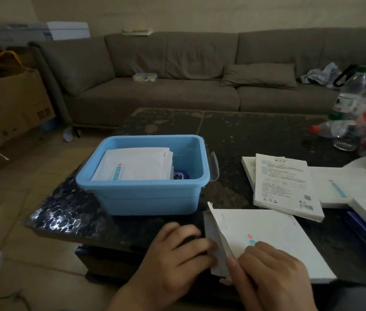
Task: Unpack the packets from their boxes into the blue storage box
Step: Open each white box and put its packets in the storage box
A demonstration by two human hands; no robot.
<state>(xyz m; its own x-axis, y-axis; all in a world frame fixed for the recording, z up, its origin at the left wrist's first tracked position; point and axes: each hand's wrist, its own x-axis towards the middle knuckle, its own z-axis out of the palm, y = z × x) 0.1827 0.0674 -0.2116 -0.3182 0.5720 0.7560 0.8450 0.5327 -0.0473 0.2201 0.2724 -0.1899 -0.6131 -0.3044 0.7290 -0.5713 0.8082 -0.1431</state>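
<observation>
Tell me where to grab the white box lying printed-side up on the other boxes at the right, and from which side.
Take the printed box by its long left edge, coming from the left over bare table. That edge overhangs the box beneath and has open space beside it; its right side lies over more boxes. Both hands are busy with the near box.

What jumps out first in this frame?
The blue storage box mid-table, with white packets stacked inside. Nearest the camera, the left hand and right hand work at the open end of a flat white box. More white boxes lie on its right.
</observation>
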